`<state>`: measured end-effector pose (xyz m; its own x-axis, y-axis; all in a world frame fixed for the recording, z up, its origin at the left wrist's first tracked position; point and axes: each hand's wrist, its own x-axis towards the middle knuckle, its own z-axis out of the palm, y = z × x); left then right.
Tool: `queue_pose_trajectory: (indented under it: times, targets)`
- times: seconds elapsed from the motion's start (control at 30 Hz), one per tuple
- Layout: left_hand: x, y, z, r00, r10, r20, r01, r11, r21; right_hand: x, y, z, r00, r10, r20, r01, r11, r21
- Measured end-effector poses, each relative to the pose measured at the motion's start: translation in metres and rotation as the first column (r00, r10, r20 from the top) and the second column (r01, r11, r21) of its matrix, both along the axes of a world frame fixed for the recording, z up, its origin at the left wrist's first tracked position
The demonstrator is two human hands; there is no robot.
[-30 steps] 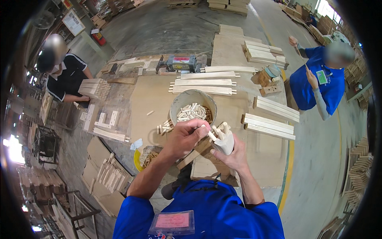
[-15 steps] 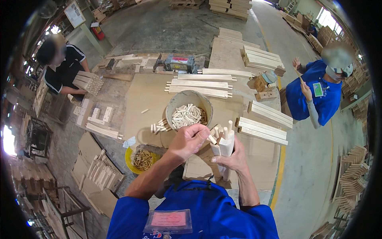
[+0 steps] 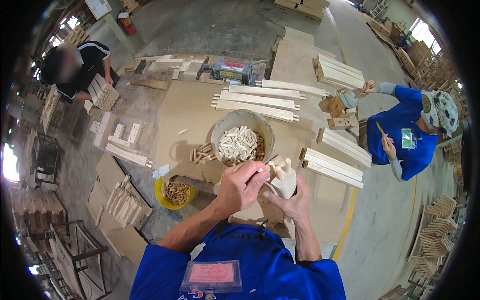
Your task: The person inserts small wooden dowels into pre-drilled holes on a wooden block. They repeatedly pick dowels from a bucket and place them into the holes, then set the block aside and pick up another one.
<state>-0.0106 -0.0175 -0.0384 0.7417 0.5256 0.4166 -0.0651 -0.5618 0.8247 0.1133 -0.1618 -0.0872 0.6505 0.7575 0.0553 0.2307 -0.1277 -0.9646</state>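
My right hand (image 3: 294,199) is wrapped round a small bundle of pale wooden pieces (image 3: 284,187), held upright just this side of the bucket. Several short dowels (image 3: 287,165) stick up from their top ends. Between thumb and fingers of my left hand (image 3: 242,186) is a wooden dowel (image 3: 260,170); only its tip shows, beside the tops of the pieces. Beyond both hands stands a grey bucket (image 3: 266,131) filled with loose dowels (image 3: 239,143). More dowels (image 3: 202,152) lie on the board left of it.
Long tenoned wooden bars (image 3: 260,102) lie behind the bucket, with others (image 3: 332,167) at right. A yellow bucket (image 3: 158,194) of dowels stands lower left. One co-worker (image 3: 82,70) at left holds a wood bundle; another (image 3: 405,130) at right holds a stick and reaches to a container (image 3: 348,99).
The held pieces now tilt with their dowelled ends toward me, and my left hand stays close beside them. The right co-worker has reached out to the container; the left one's bundle has turned.
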Motion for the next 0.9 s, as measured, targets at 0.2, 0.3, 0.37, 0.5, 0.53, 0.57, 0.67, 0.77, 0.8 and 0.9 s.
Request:
queue_pose_trajectory:
  times: [0.2, 0.3, 0.37, 0.5, 0.53, 0.57, 0.67, 0.77, 0.8, 0.9]
  targets:
    - [0.002, 0.003, -0.002, 0.999, -0.021, -0.038, 0.019, 0.999, -0.037, -0.001, 0.002, -0.004, 1.000, -0.015, 0.027, 0.015, 1.000, -0.021]
    - [0.003, 0.004, -0.023, 0.994, -0.076, 0.075, 0.086, 0.986, -0.146, 0.002, 0.004, -0.004, 0.999, -0.010, 0.033, 0.011, 0.999, -0.032]
    - [-0.002, -0.001, -0.053, 0.997, -0.006, 0.075, 0.043, 0.860, -0.508, 0.006, -0.002, -0.004, 0.999, 0.026, 0.036, -0.025, 1.000, -0.017]
    - [-0.061, -0.019, -0.183, 0.749, 0.234, -0.620, 0.043, 0.917, 0.398, 0.027, -0.022, -0.010, 0.990, 0.026, -0.136, -0.007, 0.990, 0.142]
    - [-0.067, -0.028, -0.193, 0.630, 0.206, -0.748, 0.040, 0.954, 0.296, 0.029, -0.028, -0.015, 0.971, 0.009, -0.240, 0.037, 0.981, 0.188]
    - [-0.073, -0.028, -0.205, 0.634, 0.206, -0.745, 0.034, 0.956, 0.293, 0.031, -0.032, -0.012, 0.976, -0.005, -0.218, 0.044, 0.984, 0.175]
    - [-0.083, -0.021, -0.225, 0.643, 0.135, -0.754, 0.052, 0.974, 0.219, 0.031, -0.043, -0.008, 0.987, -0.042, -0.154, 0.066, 0.986, 0.153]
    - [-0.084, -0.015, -0.206, 0.749, -0.051, -0.660, 0.042, 0.999, -0.029, 0.040, -0.052, -0.010, 0.993, -0.103, -0.063, 0.113, 0.977, 0.180]
    - [-0.093, -0.017, -0.188, 0.786, -0.115, -0.608, 0.039, 0.990, -0.136, 0.040, -0.055, -0.012, 0.990, -0.129, -0.058, 0.137, 0.974, 0.181]
    - [-0.069, -0.006, -0.040, 0.911, -0.065, -0.406, -0.082, 0.939, -0.335, 0.044, -0.059, -0.016, 0.980, -0.199, 0.007, 0.196, 0.972, 0.126]
